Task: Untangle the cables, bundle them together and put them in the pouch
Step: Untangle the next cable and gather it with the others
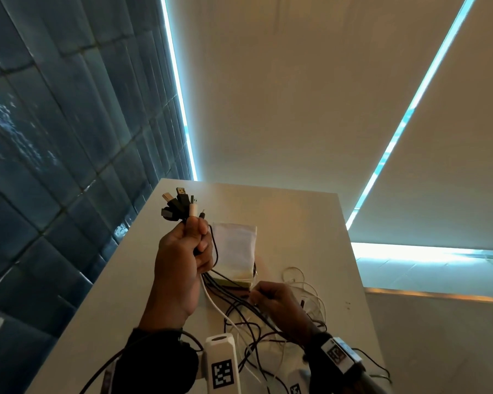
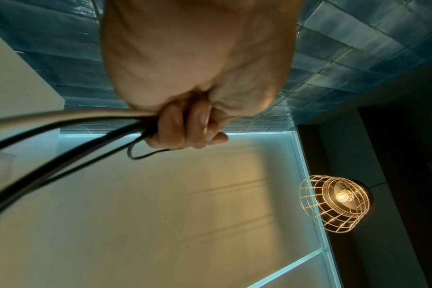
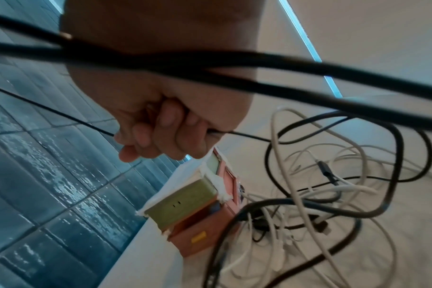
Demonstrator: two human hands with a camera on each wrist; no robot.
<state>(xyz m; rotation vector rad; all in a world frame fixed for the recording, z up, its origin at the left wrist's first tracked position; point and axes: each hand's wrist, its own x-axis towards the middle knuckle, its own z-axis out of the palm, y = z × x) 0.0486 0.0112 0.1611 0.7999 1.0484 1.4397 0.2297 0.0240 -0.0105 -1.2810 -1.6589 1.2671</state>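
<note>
My left hand (image 1: pixel 192 243) is raised above the table and grips a bunch of black and white cables just below their plugs (image 1: pixel 181 204), which fan out above the fist. In the left wrist view the same hand (image 2: pixel 185 128) has its fingers curled round the cables (image 2: pixel 69 124). Lower and to the right, my right hand (image 1: pixel 264 294) pinches one thin black cable (image 3: pixel 244 135) that runs through its curled fingers (image 3: pixel 160 132). A tangle of black and white cables (image 3: pixel 321 194) lies on the table to the right. The white pouch (image 1: pixel 234 248) lies flat between the hands.
The white table (image 1: pixel 310 223) is narrow, with a blue tiled wall (image 1: pixel 54 137) close on its left side. A green and orange box (image 3: pixel 192 214) sits under the pouch's near end. A caged lamp (image 2: pixel 333 202) hangs overhead.
</note>
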